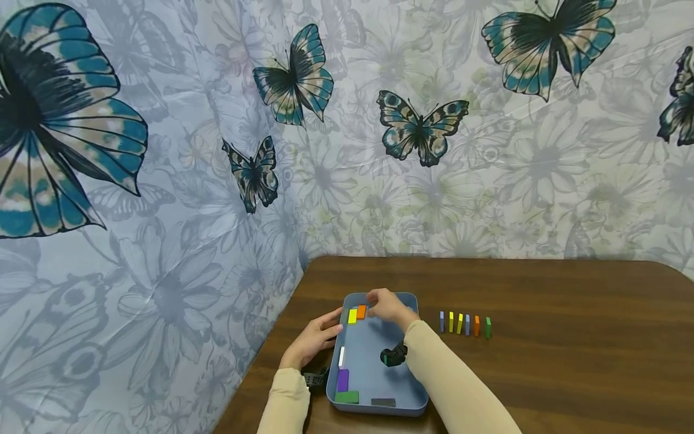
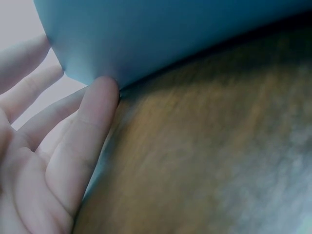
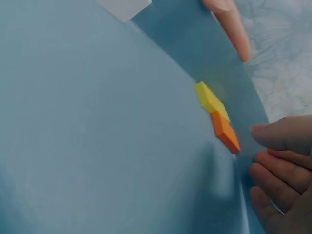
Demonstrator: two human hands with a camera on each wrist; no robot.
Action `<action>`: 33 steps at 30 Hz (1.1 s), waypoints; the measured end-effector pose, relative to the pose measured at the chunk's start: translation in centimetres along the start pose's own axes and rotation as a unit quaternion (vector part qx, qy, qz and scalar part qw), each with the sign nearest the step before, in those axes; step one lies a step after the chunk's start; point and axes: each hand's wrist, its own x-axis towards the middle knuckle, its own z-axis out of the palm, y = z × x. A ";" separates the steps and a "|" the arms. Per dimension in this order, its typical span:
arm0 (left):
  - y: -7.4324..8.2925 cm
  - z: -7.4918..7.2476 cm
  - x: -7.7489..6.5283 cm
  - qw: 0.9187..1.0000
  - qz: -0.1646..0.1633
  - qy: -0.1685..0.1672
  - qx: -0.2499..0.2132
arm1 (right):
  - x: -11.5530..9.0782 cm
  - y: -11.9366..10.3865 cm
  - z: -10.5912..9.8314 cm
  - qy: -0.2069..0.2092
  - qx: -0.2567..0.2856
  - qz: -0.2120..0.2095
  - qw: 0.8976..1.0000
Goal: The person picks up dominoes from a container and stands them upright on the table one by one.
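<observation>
A blue-grey tray (image 1: pixel 379 343) lies on the table. Along its left side my left hand (image 1: pixel 314 339) rests, fingers extended; the left wrist view has the thumb (image 2: pixel 100 112) against the outer wall. Over the tray's far end is my right hand (image 1: pixel 387 306), beside an orange block (image 1: pixel 361 311) and a yellow block (image 1: pixel 352 316). In the right wrist view its thumb (image 3: pixel 280 134) and bent fingers stand apart at the tray wall, with nothing visible between them. A white block (image 1: pixel 341 357), a purple block (image 1: pixel 343 381) and a green block (image 1: pixel 347 397) line the tray's left side and near corner.
A dark grey block (image 1: pixel 383 402) lies at the tray's near wall. Right of the tray, several thin upright blocks stand in a row, from blue (image 1: pixel 441 322) to green (image 1: pixel 488 328), on the brown wooden table (image 1: pixel 569 361). Butterfly-patterned cloth (image 1: pixel 347 199) hangs behind and left.
</observation>
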 end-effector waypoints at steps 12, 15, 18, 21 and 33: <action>-0.1 0.0 0.1 1.000 -0.007 0.006 -0.011 | 0.5 0.3 1.8 0.018 -0.019 -0.003 1.000; -0.1 0.0 0.2 1.000 -0.007 0.006 -0.014 | 0.5 0.3 1.8 0.015 -0.017 -0.004 1.000; -0.1 0.0 0.3 1.000 -0.006 0.008 -0.015 | 0.5 0.2 1.8 0.009 -0.017 -0.003 1.000; 0.0 0.0 0.3 1.000 -0.005 0.008 -0.017 | 0.5 0.1 1.7 0.007 -0.019 0.001 1.000; 0.0 0.0 0.2 1.000 -0.016 0.008 -0.020 | 0.6 0.5 2.0 0.012 0.001 0.004 1.000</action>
